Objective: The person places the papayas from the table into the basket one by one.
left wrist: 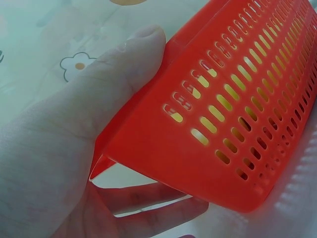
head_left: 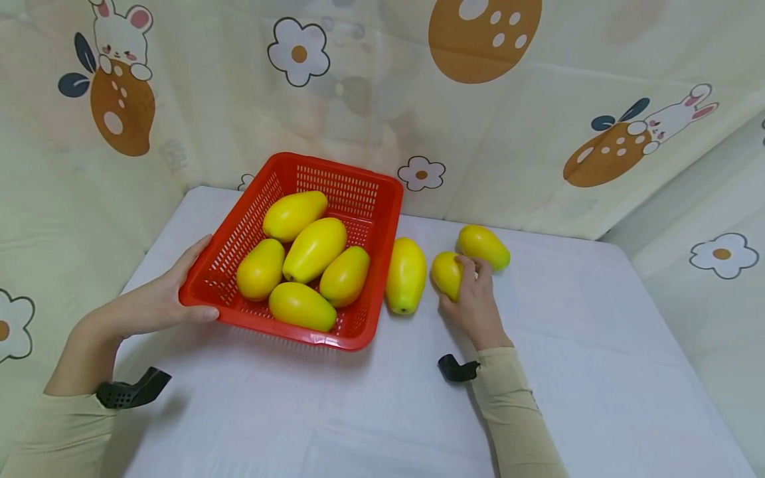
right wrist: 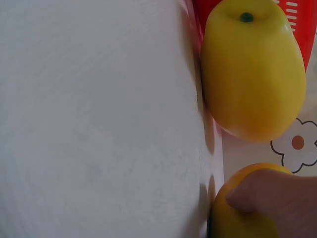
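Note:
On the left, a red plastic basket (head_left: pixel 382 219) with slotted walls holds several yellow papaya-like fruits (head_left: pixel 315 249). My left hand (head_left: pixel 173 292) grips its left corner. In the left wrist view the thumb (left wrist: pixel 141 54) lies along the rim while other fingers (left wrist: pixel 163 215) curl beneath it. My right hand (head_left: pixel 476 309) holds a yellow fruit (head_left: pixel 445 273) at the table, thumb on its near side and fingers over its right. Just behind it lies another yellow fruit (head_left: pixel 484 247). A longer one (head_left: pixel 406 275) with a green tip lies between the basket and my right hand.
White cloth covers the table (head_left: pixel 335 411). A cream patterned curtain (head_left: pixel 370 113) hangs right behind its back edge and along both sides. Black camera mounts (head_left: pixel 134 388) sit on both wrists, beside beige sleeves (head_left: pixel 520 418).

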Demonstrator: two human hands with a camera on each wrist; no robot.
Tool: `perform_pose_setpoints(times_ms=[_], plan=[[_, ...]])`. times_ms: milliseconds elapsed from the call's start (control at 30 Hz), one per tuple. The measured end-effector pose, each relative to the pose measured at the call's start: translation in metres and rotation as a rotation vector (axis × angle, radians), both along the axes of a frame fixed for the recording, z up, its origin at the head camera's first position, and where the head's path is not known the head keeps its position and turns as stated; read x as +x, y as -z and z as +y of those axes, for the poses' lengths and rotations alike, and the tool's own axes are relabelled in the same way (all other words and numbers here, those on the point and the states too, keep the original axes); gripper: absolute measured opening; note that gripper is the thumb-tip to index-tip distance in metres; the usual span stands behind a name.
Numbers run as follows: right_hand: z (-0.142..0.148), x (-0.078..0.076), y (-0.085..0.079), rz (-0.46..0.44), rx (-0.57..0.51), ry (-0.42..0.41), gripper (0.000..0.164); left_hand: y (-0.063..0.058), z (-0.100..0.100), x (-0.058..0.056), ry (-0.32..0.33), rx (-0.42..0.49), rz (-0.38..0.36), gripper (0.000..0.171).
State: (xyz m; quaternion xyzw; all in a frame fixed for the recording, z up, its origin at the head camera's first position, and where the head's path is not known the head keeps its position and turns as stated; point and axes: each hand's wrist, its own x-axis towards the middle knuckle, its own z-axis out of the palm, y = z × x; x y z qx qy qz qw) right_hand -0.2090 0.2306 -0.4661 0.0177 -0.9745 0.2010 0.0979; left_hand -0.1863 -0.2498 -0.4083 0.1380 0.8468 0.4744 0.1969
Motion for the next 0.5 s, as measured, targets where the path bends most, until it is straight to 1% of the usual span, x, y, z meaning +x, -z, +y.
perform_pose_setpoints(times_ms=[100,167,400,500], plan=[[-0.0005,-0.0013,0.0019,0.039,0.004,-0.024,0.071,-0.0003,0.0,0.0002,0.001,-0.001,0.002,0.106],[-0.0005,-0.0019,0.0033,0.042,0.016,-0.024,0.072,-0.0006,0.0001,0.0002,0.003,0.001,0.004,0.105],[-0.0015,-0.0004,0.0001,-0.04,0.037,0.0,0.072,0.0003,-0.0002,0.0003,0.004,0.003,0.002,0.105],[-0.0027,0.0007,-0.0031,-0.052,0.047,-0.004,0.071,0.0002,-0.0007,0.0002,0.003,0.005,0.005,0.105]])
